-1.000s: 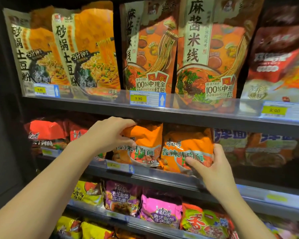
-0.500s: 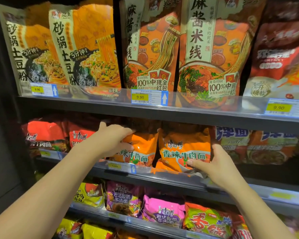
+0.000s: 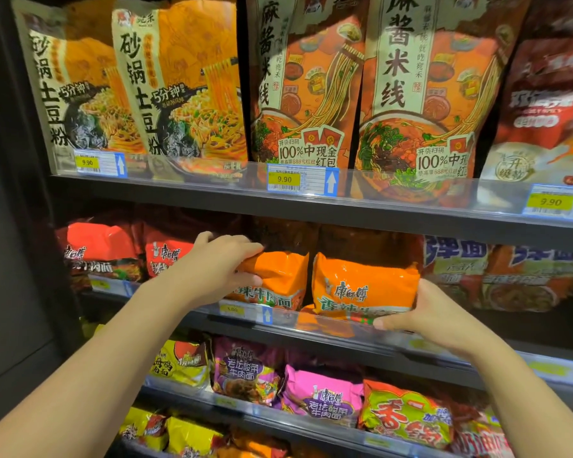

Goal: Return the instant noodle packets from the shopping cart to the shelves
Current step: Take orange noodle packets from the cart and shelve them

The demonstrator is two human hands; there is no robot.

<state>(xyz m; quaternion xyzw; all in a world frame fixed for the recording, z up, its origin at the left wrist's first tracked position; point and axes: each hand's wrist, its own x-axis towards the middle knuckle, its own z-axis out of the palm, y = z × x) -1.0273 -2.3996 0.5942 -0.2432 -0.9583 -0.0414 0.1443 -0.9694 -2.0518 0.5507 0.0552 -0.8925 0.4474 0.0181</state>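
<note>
Two orange packets (image 3: 364,285) on the middle shelf (image 3: 311,338) — left hand (image 3: 212,269) clamps one's top corner, right hand (image 3: 434,315) cups the other's base. Probably seated; push both back evenly, clear of the lip — cart unseen.

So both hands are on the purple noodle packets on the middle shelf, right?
Not quite. The packets are orange, not purple; the purple ones sit a shelf lower. In the head view the left hand grips one orange packet and the right hand holds the other orange packet, both on the middle shelf.
</note>
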